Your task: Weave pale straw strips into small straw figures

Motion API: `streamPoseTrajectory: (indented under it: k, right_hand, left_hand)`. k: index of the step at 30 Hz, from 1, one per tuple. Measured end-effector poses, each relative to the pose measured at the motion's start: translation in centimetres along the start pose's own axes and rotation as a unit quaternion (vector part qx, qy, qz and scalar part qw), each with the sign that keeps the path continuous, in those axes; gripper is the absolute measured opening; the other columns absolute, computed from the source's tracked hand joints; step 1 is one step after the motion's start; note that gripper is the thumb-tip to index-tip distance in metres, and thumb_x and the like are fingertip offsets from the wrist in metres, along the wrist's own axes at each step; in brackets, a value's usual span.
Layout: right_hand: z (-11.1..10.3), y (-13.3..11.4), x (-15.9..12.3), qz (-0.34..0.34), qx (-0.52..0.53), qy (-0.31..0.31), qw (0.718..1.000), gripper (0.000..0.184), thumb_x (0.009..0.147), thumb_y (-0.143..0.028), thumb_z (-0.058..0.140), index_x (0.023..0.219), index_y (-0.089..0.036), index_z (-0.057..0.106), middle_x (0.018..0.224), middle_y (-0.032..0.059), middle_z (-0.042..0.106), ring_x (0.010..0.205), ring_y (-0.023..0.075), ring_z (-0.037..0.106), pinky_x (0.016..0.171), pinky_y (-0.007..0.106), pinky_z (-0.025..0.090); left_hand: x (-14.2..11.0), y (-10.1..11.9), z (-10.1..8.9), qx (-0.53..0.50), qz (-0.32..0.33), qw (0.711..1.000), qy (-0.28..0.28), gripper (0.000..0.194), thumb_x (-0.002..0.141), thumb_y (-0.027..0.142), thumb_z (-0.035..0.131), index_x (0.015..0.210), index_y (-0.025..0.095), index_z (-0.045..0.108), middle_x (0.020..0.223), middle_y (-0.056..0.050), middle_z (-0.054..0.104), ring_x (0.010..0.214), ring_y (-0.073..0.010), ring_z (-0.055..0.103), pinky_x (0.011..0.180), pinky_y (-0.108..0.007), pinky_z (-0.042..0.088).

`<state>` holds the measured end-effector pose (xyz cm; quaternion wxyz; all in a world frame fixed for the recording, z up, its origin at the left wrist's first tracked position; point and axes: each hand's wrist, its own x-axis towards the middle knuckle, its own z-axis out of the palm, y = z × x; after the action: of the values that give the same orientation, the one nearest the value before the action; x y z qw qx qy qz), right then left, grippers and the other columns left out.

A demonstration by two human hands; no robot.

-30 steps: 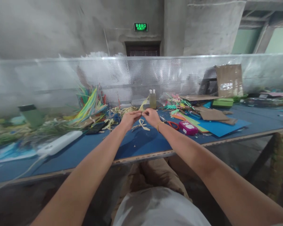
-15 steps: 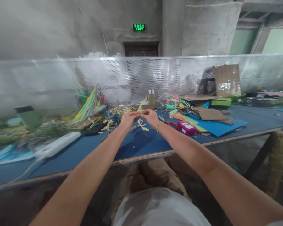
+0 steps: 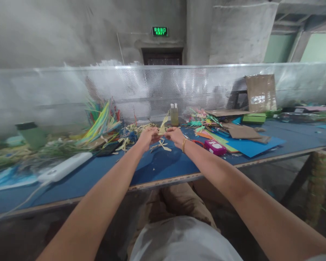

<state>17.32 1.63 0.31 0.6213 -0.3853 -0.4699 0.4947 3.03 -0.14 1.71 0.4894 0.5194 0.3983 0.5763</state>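
My left hand (image 3: 149, 137) and my right hand (image 3: 176, 135) are raised over the blue table, a small gap between their fingertips. Both are closed in a pinch on a pale yellow strip (image 3: 163, 125), folded or twisted, whose flat end points upward. Whether it is paper or straw I cannot tell. Just below the fingers are more pale strips (image 3: 165, 148), spread like a bow; I cannot make out whether they join the held piece. Red-handled scissors (image 3: 198, 142) lie beside my right wrist, which wears a gold bracelet (image 3: 184, 145) and partly covers them.
A white power strip (image 3: 66, 167) with a cable and a green cup (image 3: 31, 135) stand left. Coloured strips (image 3: 100, 121) are piled behind. To the right lie a purple box (image 3: 215, 147), blue sheets (image 3: 256, 146) and cardboard (image 3: 241, 131). A perforated metal screen (image 3: 157, 85) borders the back.
My hands have drawn slightly apart, the left one moving a little lower and its fingers spreading somewhat. The pale strip between them shows more. Other things stay where they were.
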Motion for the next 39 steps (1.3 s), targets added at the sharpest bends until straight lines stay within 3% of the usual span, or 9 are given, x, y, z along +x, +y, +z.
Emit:
streamPoseTrajectory:
  k: [7, 11, 14, 19, 22, 29, 39]
  right_hand:
    - [-0.2, -0.1, 0.1, 0.002, -0.002, -0.028, 1.0, 0.026, 0.064, -0.002, 0.066, 0.077, -0.018, 0.049, 0.055, -0.0063, 0.056, 0.052, 0.0087, 0.056, 0.059, 0.023, 0.049]
    - [-0.2, 0.0, 0.1, -0.008, -0.02, -0.05, 0.999, 0.026, 0.061, -0.005, 0.069, 0.077, -0.017, 0.052, 0.058, -0.0051, 0.057, 0.055, 0.0091, 0.056, 0.061, 0.024, 0.049]
    - [-0.4, 0.1, 0.1, -0.07, -0.051, -0.073, 0.994, 0.022, 0.062, -0.012, 0.071, 0.076, -0.017, 0.055, 0.063, -0.0037, 0.059, 0.06, 0.0097, 0.057, 0.064, 0.025, 0.05]
    - [-1.2, -0.2, -0.1, -0.247, -0.197, -0.088, 0.945, 0.016, 0.067, -0.02, 0.072, 0.081, -0.018, 0.064, 0.086, 0.0021, 0.067, 0.08, 0.0136, 0.061, 0.079, 0.029, 0.05]
    - [-1.4, -0.3, -0.1, -0.297, -0.247, -0.111, 0.916, 0.014, 0.072, -0.021, 0.069, 0.086, -0.019, 0.069, 0.092, 0.0037, 0.069, 0.082, 0.0145, 0.062, 0.082, 0.03, 0.049]
    - [-1.4, -0.2, 0.2, -0.316, -0.307, -0.096, 0.893, 0.006, 0.077, -0.026, 0.069, 0.078, -0.02, 0.071, 0.079, 0.0023, 0.068, 0.077, 0.0155, 0.061, 0.077, 0.029, 0.046]
    - [-1.6, -0.6, 0.0, -0.352, -0.351, -0.11, 0.861, 0.004, 0.078, -0.025, 0.071, 0.081, -0.022, 0.072, 0.081, 0.0019, 0.065, 0.078, 0.0146, 0.056, 0.074, 0.027, 0.042]
  left_hand:
    - [0.1, -0.4, -0.5, 0.063, -0.008, 0.996, -0.061, 0.03, 0.06, 0.032, 0.082, 0.082, 0.016, 0.069, 0.077, -0.006, 0.071, 0.076, -0.0157, 0.067, 0.067, -0.024, 0.049]
    - [0.1, -0.3, -0.5, 0.079, -0.006, 0.996, -0.036, 0.024, 0.057, 0.026, 0.083, 0.069, 0.016, 0.065, 0.065, -0.002, 0.068, 0.066, -0.0132, 0.064, 0.057, -0.021, 0.045]
    - [0.2, -0.1, -0.5, 0.063, -0.009, 0.998, 0.003, 0.024, 0.055, 0.022, 0.083, 0.065, 0.016, 0.062, 0.062, -0.003, 0.066, 0.061, -0.0128, 0.063, 0.052, -0.02, 0.043]
    - [0.6, 0.0, -0.8, 0.02, -0.021, 0.999, 0.031, 0.02, 0.058, 0.017, 0.081, 0.062, 0.016, 0.061, 0.06, -0.005, 0.066, 0.057, -0.014, 0.063, 0.049, -0.021, 0.042]
    - [0.7, 0.0, -0.8, 0.019, -0.031, 0.999, 0.034, 0.017, 0.059, 0.016, 0.078, 0.062, 0.015, 0.062, 0.06, -0.006, 0.066, 0.057, -0.0141, 0.063, 0.05, -0.021, 0.041]
    - [0.4, -0.1, -0.7, 0.039, -0.032, 0.999, 0.021, 0.016, 0.058, 0.017, 0.077, 0.065, 0.016, 0.063, 0.062, -0.006, 0.068, 0.059, -0.0148, 0.065, 0.05, -0.02, 0.041]
    - [0.5, 0.1, -0.6, 0.014, -0.059, 0.998, 0.016, 0.011, 0.063, 0.013, 0.07, 0.064, 0.017, 0.06, 0.058, -0.005, 0.064, 0.053, -0.0125, 0.061, 0.047, -0.019, 0.04]
